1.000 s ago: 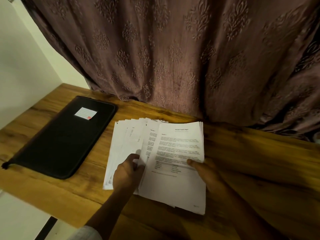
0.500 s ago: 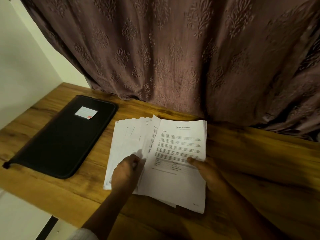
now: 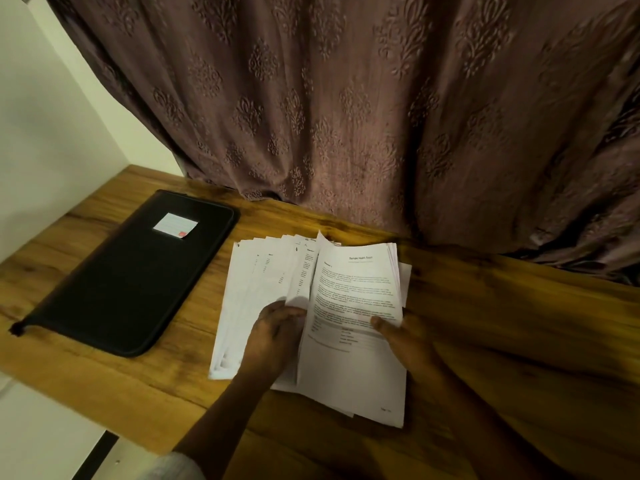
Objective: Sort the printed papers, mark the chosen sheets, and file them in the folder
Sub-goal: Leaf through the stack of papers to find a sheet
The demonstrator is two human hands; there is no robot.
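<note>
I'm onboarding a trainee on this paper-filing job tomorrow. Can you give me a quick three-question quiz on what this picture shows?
1. True or false: the black folder lies closed on the wooden table, left of the papers.
2. The folder's white label sits: A) near its far end, B) near its near end, C) on the papers.
3. What does the left hand pinch while the right hand pins the top sheet with its thumb?
Key: 1 true; 2 A; 3 the edge of a raised sheet.

Matt white papers (image 3: pixel 349 375) are lying on a smooth grained-wood table (image 3: pixel 519 341); a matt black folder (image 3: pixel 131 282) is sitting left of the left hand (image 3: pixel 273 337).
</note>
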